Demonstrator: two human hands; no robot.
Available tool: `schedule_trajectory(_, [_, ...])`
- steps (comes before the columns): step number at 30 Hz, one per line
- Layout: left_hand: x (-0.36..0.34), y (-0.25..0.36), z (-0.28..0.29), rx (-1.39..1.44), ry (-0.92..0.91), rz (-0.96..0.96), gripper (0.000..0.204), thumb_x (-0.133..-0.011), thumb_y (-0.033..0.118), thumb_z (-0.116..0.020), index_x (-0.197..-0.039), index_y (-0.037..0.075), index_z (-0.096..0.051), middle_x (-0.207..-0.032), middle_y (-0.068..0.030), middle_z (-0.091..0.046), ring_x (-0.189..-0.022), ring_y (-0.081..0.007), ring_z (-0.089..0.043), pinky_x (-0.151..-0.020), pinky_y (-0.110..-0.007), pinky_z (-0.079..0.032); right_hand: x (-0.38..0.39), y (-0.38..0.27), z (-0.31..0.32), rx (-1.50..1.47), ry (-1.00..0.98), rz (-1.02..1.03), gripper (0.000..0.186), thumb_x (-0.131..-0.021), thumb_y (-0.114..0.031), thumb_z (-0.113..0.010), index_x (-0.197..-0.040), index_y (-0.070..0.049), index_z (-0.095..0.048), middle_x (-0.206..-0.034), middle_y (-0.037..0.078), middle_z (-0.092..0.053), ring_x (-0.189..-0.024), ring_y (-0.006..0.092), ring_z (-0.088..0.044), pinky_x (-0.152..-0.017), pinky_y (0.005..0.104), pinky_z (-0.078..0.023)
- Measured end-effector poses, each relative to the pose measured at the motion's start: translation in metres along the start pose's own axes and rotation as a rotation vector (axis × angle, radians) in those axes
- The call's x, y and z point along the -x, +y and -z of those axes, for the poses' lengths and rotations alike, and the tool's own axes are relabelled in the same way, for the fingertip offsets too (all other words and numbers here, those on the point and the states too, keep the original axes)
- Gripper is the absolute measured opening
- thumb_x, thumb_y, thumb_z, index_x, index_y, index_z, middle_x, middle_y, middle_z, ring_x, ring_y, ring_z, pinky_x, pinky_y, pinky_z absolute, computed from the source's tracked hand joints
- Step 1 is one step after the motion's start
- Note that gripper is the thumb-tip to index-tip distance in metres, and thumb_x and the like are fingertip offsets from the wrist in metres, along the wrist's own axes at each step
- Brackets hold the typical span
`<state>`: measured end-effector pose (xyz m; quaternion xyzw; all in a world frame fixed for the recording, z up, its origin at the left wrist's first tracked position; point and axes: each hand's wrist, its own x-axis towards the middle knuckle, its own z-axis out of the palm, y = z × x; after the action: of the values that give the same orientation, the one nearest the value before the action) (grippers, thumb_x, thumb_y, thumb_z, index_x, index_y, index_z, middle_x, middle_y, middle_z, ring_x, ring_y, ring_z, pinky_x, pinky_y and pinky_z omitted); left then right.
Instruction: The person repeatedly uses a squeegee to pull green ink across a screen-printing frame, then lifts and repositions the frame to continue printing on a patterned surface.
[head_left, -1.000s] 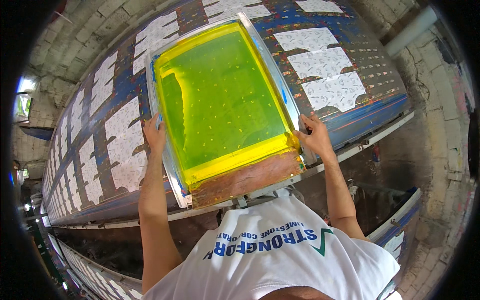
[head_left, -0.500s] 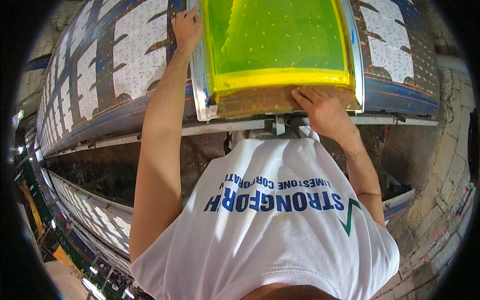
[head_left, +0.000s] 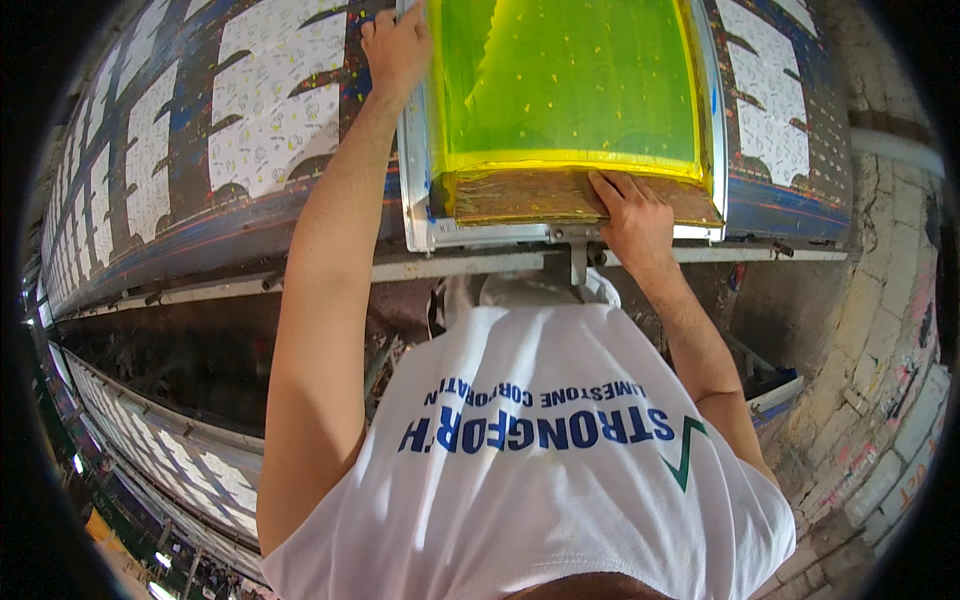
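Observation:
In front of me lies a screen-printing frame [head_left: 418,205] with silver metal rails and a translucent green-yellow mesh [head_left: 580,90]. My left hand [head_left: 398,50] grips its left rail near the top of the view, fingers curled; the fingertips are partly cut off by the picture's edge. Across the near end of the mesh rests a wooden squeegee [head_left: 530,197], a long brown board stained with yellow. My right hand [head_left: 640,215] is closed on the squeegee's right part, with fingers over its far edge and the thumb hidden. The squeegee's lower edge is hidden.
White printed fabric pieces [head_left: 275,95] lie on the long dark table [head_left: 330,215] at both sides of the frame. A metal rail [head_left: 470,263] with a bracket [head_left: 578,255] runs along the table's near edge. A cracked block wall [head_left: 870,330] stands at right, another table [head_left: 190,440] at lower left.
My right hand has drawn in and closed more firmly round the squeegee. The board has tilted, baring the frame's near rail. The left hand stays on the left rail.

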<state>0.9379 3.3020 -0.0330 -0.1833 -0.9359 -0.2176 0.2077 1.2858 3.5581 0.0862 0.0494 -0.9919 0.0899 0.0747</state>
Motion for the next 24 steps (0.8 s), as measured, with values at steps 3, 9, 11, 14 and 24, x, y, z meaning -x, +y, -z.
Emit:
schedule_trajectory(3, [0.001,0.006,0.005,0.031,-0.004,0.026,0.037,-0.1,0.028,-0.063,-0.136,0.029,-0.072,-0.132,-0.018,-0.062,-0.12,-0.041,-0.053,-0.105,-0.055,-0.043,-0.026,0.006,-0.015,0.025,0.019,-0.065,0.053,-0.069,-0.005,-0.077,-0.121,-0.014,-0.074,-0.112,0.006,-0.073,-0.104,0.0271,-0.072,-0.08,0.0413,-0.062])
schedule_trajectory(9, [0.001,0.014,0.015,0.061,-0.032,0.066,0.036,-0.101,0.027,-0.063,-0.136,0.028,-0.072,-0.133,-0.0166,-0.061,-0.123,-0.0397,-0.051,-0.105,-0.056,-0.042,-0.139,0.044,-0.027,0.047,0.027,-0.094,0.019,-0.077,-0.01,-0.076,-0.096,-0.012,-0.074,-0.094,0.012,-0.072,-0.092,0.0319,-0.073,-0.073,0.0449,-0.06])
schedule_trajectory(11, [0.001,0.016,0.019,0.077,-0.077,0.092,0.037,-0.1,0.027,-0.062,-0.136,0.026,-0.071,-0.136,-0.0165,-0.058,-0.125,-0.0388,-0.049,-0.107,-0.057,-0.04,-0.182,0.06,-0.027,0.074,-0.003,-0.079,0.018,-0.079,-0.013,-0.077,-0.097,-0.011,-0.075,-0.094,0.013,-0.073,-0.091,0.0336,-0.074,-0.074,0.0461,-0.061])
schedule_trajectory(14, [0.0,0.02,0.022,0.053,-0.095,0.111,0.038,-0.1,0.026,-0.063,-0.138,0.026,-0.07,-0.138,-0.0166,-0.057,-0.127,-0.0385,-0.048,-0.108,-0.056,-0.038,-0.246,0.088,-0.035,0.121,-0.066,-0.095,0.024,-0.082,-0.012,-0.073,-0.105,-0.015,-0.078,-0.098,0.013,-0.075,-0.091,0.0348,-0.074,-0.076,0.0468,-0.061])
schedule_trajectory(24, [-0.002,0.023,0.029,-0.031,-0.083,0.077,0.036,-0.097,0.019,-0.067,-0.132,0.022,-0.074,-0.13,-0.013,-0.062,-0.122,-0.0348,-0.051,-0.106,-0.052,-0.04,-0.44,0.185,-0.045,0.114,-0.05,0.015,0.028,-0.086,-0.023,-0.072,-0.108,-0.006,-0.077,-0.103,0.018,-0.077,-0.098,0.0413,-0.075,-0.084,0.0524,-0.063])
